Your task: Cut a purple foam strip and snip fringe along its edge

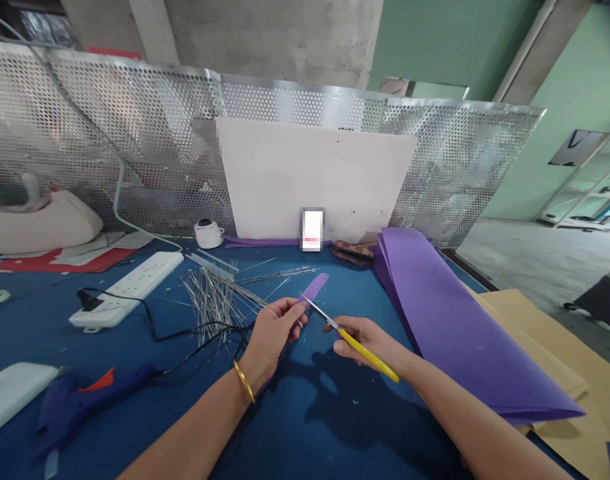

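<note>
Bare forearms (485, 420) enter at the lower edge, nearest the viewpoint, and extend over a blue tabletop (169, 367); a gold bangle (244, 382) encircles the left wrist. Left hand (275, 332): thumb and fingers pinched on a purple strip (317, 287), which stands out beyond the fingertips at a slant, its far end uneven along one edge. Right hand (367, 338): closed around the yellow handles of scissors (357, 347), the blades directed toward the strip and crossing it just beyond the left fingertips (whether the blades have bitten into the material cannot be determined). Position of the strip: mid-table, between the hands and a white board (317, 177) leaning against a perforated metal screen (159, 150). Left of the hands lies a loose heap of thin metal wires (209, 303), with a white power strip (129, 293) beyond it, one black plug (89, 301) seated. Nearer, at lower left, a blue glue gun (79, 403) with an orange-red trigger rests on its side. To the right, a large folded purple sheet (445, 320) overlies brown paper (529, 313). At the board's foot sits a checked pouch (353, 253).
</note>
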{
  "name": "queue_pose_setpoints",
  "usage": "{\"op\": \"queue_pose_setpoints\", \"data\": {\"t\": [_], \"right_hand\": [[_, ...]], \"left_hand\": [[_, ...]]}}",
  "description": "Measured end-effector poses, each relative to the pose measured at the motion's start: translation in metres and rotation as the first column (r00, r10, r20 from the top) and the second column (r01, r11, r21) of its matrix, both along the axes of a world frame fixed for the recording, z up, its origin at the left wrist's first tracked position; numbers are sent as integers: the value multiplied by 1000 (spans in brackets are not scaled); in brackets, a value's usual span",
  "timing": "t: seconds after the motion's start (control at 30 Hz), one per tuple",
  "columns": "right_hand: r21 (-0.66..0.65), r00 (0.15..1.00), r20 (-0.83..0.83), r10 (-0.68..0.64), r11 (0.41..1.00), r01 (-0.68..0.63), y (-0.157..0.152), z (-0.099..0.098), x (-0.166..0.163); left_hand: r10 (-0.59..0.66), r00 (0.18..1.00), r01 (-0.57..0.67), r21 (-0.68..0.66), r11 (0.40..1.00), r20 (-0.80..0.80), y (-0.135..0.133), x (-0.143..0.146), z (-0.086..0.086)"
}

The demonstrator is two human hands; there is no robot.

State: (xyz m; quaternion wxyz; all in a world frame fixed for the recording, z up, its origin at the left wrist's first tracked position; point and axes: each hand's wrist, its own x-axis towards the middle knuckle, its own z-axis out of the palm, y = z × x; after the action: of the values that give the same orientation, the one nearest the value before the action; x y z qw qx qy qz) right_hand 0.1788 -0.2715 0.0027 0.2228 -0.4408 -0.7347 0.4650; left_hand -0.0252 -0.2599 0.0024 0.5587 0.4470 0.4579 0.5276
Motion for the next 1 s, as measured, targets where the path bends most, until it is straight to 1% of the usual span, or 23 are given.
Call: {"op": "queue_pose_setpoints", "data": {"t": [0.17, 0.3, 0.5, 0.67, 1.0], "right_hand": [[127, 997, 53, -47, 991, 40, 1, -6, 1], [166, 995, 82, -53, 985, 38, 0, -7, 1], [171, 996, 75, -39, 985, 26, 0, -8, 0], [150, 998, 54, -34, 988, 26, 1, -8, 0], [123, 999, 13, -43, 992, 41, 1, -12, -1]], "left_hand": [[16, 999, -16, 15, 1000, -29, 0, 0, -1], [11, 999, -9, 21, 1000, -53, 0, -1, -1], [-18, 997, 20, 33, 999, -76, -1, -1, 0], [-32, 997, 34, 26, 999, -63, -1, -1, 0], [-16, 999, 16, -2, 1000, -30, 0, -1, -2]]}}
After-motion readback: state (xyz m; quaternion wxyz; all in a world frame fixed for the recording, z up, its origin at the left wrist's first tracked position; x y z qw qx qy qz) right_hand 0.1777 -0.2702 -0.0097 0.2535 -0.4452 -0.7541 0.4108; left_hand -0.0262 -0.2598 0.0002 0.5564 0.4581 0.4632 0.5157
